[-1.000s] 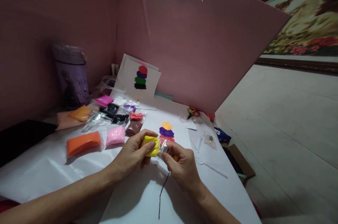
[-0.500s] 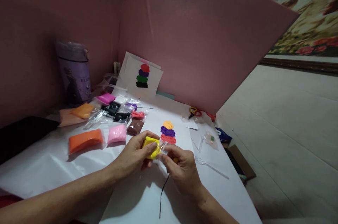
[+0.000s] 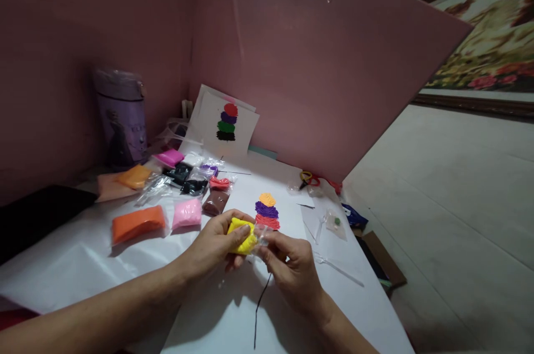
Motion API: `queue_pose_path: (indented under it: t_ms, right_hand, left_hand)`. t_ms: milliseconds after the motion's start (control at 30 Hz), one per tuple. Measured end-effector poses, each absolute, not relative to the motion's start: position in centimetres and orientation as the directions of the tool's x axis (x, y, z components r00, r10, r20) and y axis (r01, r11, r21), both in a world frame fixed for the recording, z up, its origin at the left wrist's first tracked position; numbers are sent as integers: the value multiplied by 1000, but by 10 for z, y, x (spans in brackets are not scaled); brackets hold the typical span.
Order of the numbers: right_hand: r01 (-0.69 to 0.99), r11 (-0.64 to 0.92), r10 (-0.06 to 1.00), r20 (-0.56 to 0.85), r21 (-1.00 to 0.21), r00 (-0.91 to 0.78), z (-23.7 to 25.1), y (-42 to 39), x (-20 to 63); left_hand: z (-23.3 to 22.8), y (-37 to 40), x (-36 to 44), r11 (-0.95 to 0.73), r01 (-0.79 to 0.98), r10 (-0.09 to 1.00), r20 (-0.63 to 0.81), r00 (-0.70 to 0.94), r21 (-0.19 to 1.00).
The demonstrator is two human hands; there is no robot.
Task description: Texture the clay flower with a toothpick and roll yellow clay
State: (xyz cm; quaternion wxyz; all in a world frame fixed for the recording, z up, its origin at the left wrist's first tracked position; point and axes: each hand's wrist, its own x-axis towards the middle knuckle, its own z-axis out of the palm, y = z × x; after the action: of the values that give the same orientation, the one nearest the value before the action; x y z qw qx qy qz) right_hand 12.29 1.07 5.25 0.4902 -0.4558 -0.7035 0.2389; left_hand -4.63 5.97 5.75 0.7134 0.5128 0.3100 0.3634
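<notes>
Yellow filling plumps out a small packet (image 3: pixel 241 234), held between two bare hands above a white sheet (image 3: pixel 292 220). The left hand (image 3: pixel 221 240) closes around its full body, thumb pressed on top; the right hand (image 3: pixel 294 265) pinches the clear plastic end (image 3: pixel 262 232). Whether that end is sealed cannot be told.

Just beyond, an orange patch (image 3: pixel 267 199), a purple patch (image 3: pixel 267 210) and a red patch (image 3: pixel 267 222) line up, the last partly hidden by the hold. A hard tug could tear the thin plastic, and too firm a squeeze from the left thumb could force out the soft-looking contents. Should the slick film slip, the packet could land on the red patch and flatten its ridges. Below, a black strand (image 3: pixel 257 309) lies near the right wrist, which could drag it askew. At left, a pink packet (image 3: pixel 187 213) rests near the left hand, within reach of an accidental knock.
</notes>
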Motion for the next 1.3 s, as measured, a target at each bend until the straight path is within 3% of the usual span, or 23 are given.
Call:
queue_pose_path:
  t_ms: [300, 500, 700, 900, 1300]
  right_hand:
    - [426, 430, 897, 432, -796, -98, 56, 7, 120]
    - [203, 321, 945, 326, -925, -8, 63, 9, 119]
    - [235, 390, 921, 376, -890, -106, 61, 12, 123]
    - [206, 423, 905, 398, -882, -152, 57, 14, 127]
    - [37, 229, 971, 226, -973, -73, 54, 14, 125]
  left_hand:
    - [54, 57, -45, 291, -220, 814, -120, 568, 931]
    - [57, 58, -45, 325, -250, 794, -119, 597, 912]
    - [58, 57, -47, 395, -290, 787, -159, 596, 872]
    - [62, 55, -50, 480, -251, 707, -200, 678, 841]
    - [65, 56, -49, 504, -272, 707, -211, 675, 819]
